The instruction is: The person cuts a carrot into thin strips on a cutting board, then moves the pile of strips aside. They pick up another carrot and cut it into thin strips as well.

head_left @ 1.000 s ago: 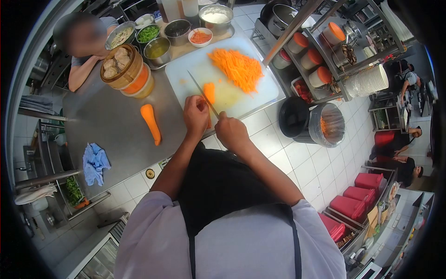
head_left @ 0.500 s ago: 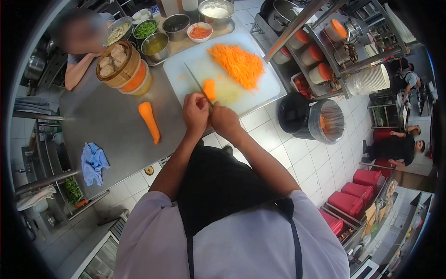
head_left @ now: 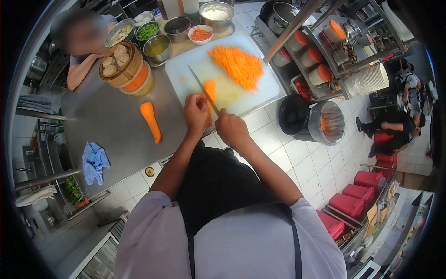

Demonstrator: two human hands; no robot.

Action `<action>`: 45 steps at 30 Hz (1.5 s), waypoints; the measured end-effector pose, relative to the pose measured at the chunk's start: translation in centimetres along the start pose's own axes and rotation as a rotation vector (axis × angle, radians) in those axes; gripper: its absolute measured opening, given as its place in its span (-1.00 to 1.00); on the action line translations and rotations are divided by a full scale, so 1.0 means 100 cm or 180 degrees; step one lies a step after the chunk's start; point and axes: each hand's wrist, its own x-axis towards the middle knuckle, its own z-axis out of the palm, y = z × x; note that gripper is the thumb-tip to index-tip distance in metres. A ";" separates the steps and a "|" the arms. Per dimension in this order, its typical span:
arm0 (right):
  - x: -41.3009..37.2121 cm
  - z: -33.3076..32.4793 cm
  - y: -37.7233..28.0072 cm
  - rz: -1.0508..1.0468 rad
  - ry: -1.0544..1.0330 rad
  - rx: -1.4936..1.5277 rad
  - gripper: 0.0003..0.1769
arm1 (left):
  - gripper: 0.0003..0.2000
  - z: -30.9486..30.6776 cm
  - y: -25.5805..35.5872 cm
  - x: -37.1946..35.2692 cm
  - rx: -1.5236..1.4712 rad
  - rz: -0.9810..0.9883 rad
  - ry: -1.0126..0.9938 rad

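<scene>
My right hand [head_left: 231,128] is closed round the handle of a kitchen knife [head_left: 202,87], whose blade points away over the white cutting board [head_left: 179,69]. Bent fingers of my left hand [head_left: 196,111] grip a carrot piece [head_left: 208,115] at the board's near edge, left of the blade. A slice of carrot [head_left: 210,88] lies by the blade's left side. Farther right on the board is a heap of carrot shreds [head_left: 238,66]. One whole peeled carrot [head_left: 150,122] rests on the steel table to the left.
A bamboo steamer [head_left: 124,65] with dumplings stands left of the board. Behind are bowls, including a bowl of shredded carrot [head_left: 200,33]. A blue cloth [head_left: 95,162] lies on the table [head_left: 125,153]. A lined bin [head_left: 326,122] stands right. Other people are nearby.
The knife and my right hand have shifted slightly right, away from my left hand, showing more of the held carrot. In the background at right, people have moved.
</scene>
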 end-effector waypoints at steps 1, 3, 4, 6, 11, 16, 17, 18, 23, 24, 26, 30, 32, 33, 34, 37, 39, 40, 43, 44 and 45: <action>-0.003 -0.002 0.000 0.0017 -0.0036 -0.0006 -0.81 | -0.85 0.000 0.000 0.000 -0.0005 -0.0030 -0.0008; -0.007 -0.004 -0.002 0.0044 -0.0111 -0.0020 -0.81 | -0.85 0.001 -0.001 -0.001 -0.0068 0.0000 0.0019; -0.009 -0.005 -0.002 0.0044 -0.0133 -0.0013 -0.81 | -0.85 0.001 -0.001 -0.001 -0.0101 0.0013 0.0034; -0.011 -0.007 -0.003 0.0051 -0.0176 -0.0002 -0.81 | -0.85 -0.001 0.003 -0.001 -0.0065 -0.0024 0.0004; -0.009 -0.010 -0.005 0.0089 -0.0267 -0.0088 -0.82 | -0.86 -0.003 0.008 -0.001 -0.0098 -0.0137 -0.0046; -0.001 -0.001 -0.005 0.0066 -0.0226 -0.0091 -0.84 | -0.87 -0.001 0.003 -0.001 -0.0084 -0.0041 -0.0013; 0.005 0.007 -0.003 0.0021 -0.0180 -0.0095 -0.84 | -0.87 -0.001 0.002 -0.001 -0.0083 0.0021 0.0016; 0.011 0.015 0.001 -0.0019 -0.0130 -0.0100 -0.85 | -0.87 0.000 0.001 -0.001 -0.0086 0.0084 0.0040; 0.032 0.036 0.009 -0.0267 0.0007 -0.0311 -0.86 | -0.86 -0.003 0.001 -0.002 -0.0154 -0.0015 -0.0011; 0.031 0.036 0.010 -0.0202 0.0024 -0.0255 -0.87 | -0.86 -0.005 0.001 -0.002 -0.0212 -0.0092 -0.0043; 0.031 0.037 0.013 -0.0242 0.0040 -0.0286 -0.86 | -0.84 -0.004 0.004 -0.004 -0.0236 -0.0136 -0.0088; 0.024 0.028 0.011 -0.0250 0.0178 -0.0028 -0.83 | -0.82 -0.009 0.011 -0.010 -0.0088 0.0000 -0.0017; 0.017 0.018 0.008 -0.0223 0.0154 0.0073 -0.82 | -0.81 -0.008 0.010 -0.012 -0.0074 0.0012 0.0023; 0.013 0.013 0.006 -0.0203 0.0141 0.0121 -0.82 | -0.81 -0.008 0.009 -0.012 -0.0079 -0.0013 0.0014; 0.009 0.009 0.005 -0.0168 0.0098 0.0092 -0.82 | -0.81 -0.007 0.008 -0.013 -0.0087 -0.0034 0.0004; -0.001 0.000 0.001 -0.0065 0.0009 0.0060 -0.82 | -0.81 -0.007 0.011 -0.014 -0.0074 -0.0047 0.0014; -0.007 -0.005 -0.001 -0.0010 -0.0018 0.0113 -0.83 | -0.81 -0.008 0.014 -0.013 -0.0029 -0.0021 0.0023; -0.010 -0.007 -0.002 0.0000 -0.0045 0.0104 -0.83 | -0.82 -0.008 0.015 -0.013 -0.0006 -0.0007 0.0023; -0.015 -0.010 -0.004 0.0029 -0.0112 0.0077 -0.84 | -0.83 -0.008 0.015 -0.014 -0.0077 -0.0092 0.0007; -0.016 -0.010 -0.004 0.0032 -0.0130 0.0071 -0.85 | -0.83 -0.008 0.015 -0.014 -0.0079 -0.0103 -0.0006; -0.016 -0.010 -0.005 0.0033 -0.0148 0.0064 -0.85 | -0.83 -0.008 0.016 -0.014 -0.0082 -0.0114 -0.0015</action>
